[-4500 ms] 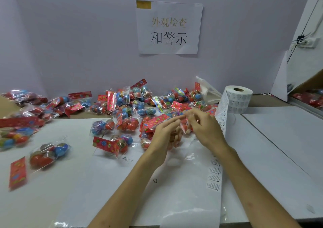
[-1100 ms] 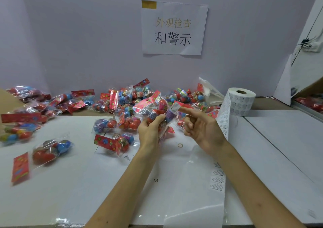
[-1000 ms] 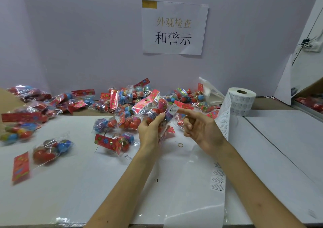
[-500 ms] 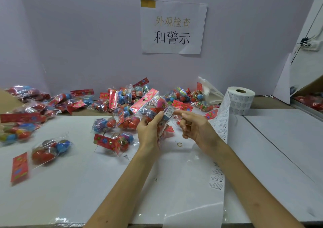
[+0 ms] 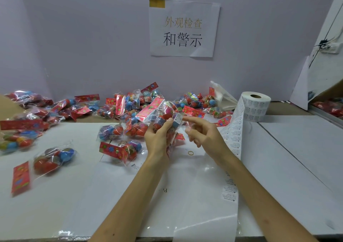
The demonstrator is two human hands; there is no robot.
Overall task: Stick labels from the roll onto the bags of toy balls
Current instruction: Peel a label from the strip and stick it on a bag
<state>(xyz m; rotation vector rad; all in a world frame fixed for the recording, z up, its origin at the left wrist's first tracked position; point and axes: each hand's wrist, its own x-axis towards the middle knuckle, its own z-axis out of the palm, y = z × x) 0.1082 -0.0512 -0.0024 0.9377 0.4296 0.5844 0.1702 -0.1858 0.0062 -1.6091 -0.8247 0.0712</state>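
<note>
Well, hidden/unclear: lower end of the held bag (image 5: 160,116) sits behind the left hand (image 5: 157,141); the label strip (image 5: 232,145) runs off the near edge; bags in the far pile (image 5: 130,108) blur together.
Writing: wall sign (image 5: 183,27) reads 外观检查 over 和警示; print on the white label (image 5: 178,118) and on the strip is too small to read.
Bag axis: tilted, red header-card end up and to the left, ball end down into the palm.
Bag place: lifted above the table (image 5: 278,158), in front of the pile.
L grip: fingers and thumb curled round the bag, thumb tip just beside the label.
R grip: right hand (image 5: 204,136) holds nothing; index finger straight w/ its tip at the label's edge, other fingers loosely bent.
Supply: roll (image 5: 255,108) stands upright at the right, strip trailing toward the person.
Misc: rubber band (image 5: 190,153) lies on the table below the hands.
</note>
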